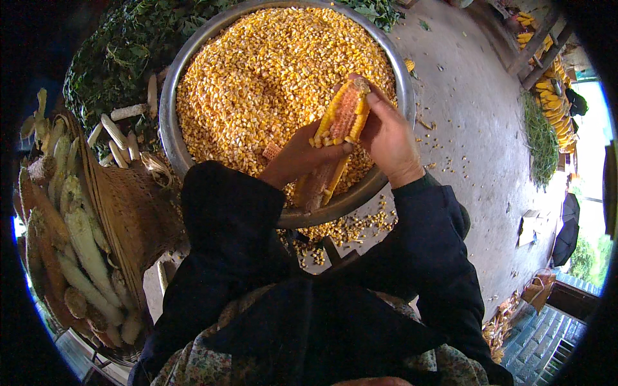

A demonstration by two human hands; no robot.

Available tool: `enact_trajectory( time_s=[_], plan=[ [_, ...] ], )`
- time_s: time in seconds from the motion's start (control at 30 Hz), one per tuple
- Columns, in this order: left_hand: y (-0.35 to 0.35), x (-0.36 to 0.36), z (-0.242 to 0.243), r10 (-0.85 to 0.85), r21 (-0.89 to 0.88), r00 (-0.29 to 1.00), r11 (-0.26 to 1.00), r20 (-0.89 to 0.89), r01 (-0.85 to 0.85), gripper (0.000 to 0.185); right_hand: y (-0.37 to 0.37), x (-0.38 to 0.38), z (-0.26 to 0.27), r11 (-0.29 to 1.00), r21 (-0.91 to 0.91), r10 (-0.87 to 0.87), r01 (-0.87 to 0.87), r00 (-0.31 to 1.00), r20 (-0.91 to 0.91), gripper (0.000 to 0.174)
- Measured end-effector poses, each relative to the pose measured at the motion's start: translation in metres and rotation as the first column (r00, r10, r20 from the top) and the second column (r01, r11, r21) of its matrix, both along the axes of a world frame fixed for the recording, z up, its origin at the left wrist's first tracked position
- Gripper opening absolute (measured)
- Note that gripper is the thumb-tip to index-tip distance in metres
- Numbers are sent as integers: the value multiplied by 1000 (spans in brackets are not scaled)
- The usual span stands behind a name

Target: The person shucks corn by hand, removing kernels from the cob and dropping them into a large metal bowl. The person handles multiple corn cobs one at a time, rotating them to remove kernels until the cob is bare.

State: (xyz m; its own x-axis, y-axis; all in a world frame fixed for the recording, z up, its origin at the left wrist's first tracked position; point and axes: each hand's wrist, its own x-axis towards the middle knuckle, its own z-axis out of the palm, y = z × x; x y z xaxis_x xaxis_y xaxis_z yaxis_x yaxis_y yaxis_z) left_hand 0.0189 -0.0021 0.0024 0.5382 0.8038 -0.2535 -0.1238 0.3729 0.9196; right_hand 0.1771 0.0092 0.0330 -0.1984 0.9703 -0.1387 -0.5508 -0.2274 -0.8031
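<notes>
A partly shelled corn ear (348,113) is tilted over a wide metal basin (409,91). Bare reddish cob shows down its middle, with yellow kernel rows along both sides. My right hand (390,137) grips its upper end, the fingers partly hidden behind it. Around its lower end is my left hand (301,149), with loose kernels by the thumb. Below my left hand, another partly bare corn ear (318,188) leans at the basin's near rim; whether the hand touches it is hidden. Shelled corn kernels (270,67) fill the basin, and a piece of reddish cob (272,150) lies among them.
On the left stands a woven sack (140,207) beside many bare cobs (87,241). Green leafy plants (116,72) are heaped behind it. Scattered kernels (347,229) lie on the concrete floor (463,120). Yellow corn ears (555,106) are piled at far right, near cut grass (538,140).
</notes>
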Motion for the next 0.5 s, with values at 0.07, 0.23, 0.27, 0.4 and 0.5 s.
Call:
enact_trajectory(
  time_s=[0.07, 0.23, 0.27, 0.4, 0.5],
  plan=[
    [-1, -3, 0, -7, -94, 998, 995, 61, 13, 48, -3, -5, 6, 1000, 16, -17, 16, 995, 94, 44],
    [-6, 10, -8, 85, 51, 996, 995, 8, -85, 47, -12, -18, 8, 990, 124, -118, 67, 873, 473, 43],
    [-7, 11, -15, 110, 115, 994, 987, -6, -109, 47, -12, -18, 4, 988, 126, -139, 90, 878, 458, 42],
    [1, 3, -12, 7, 134, 987, 991, -161, 15, 50, -5, -7, -2, 998, 33, -65, 59, 975, 211, 38],
    [-2, 0, -1, 16, 71, 997, 997, -70, -11, 49, 4, -5, -13, 991, -12, -131, 137, 965, 228, 43]
  ],
)
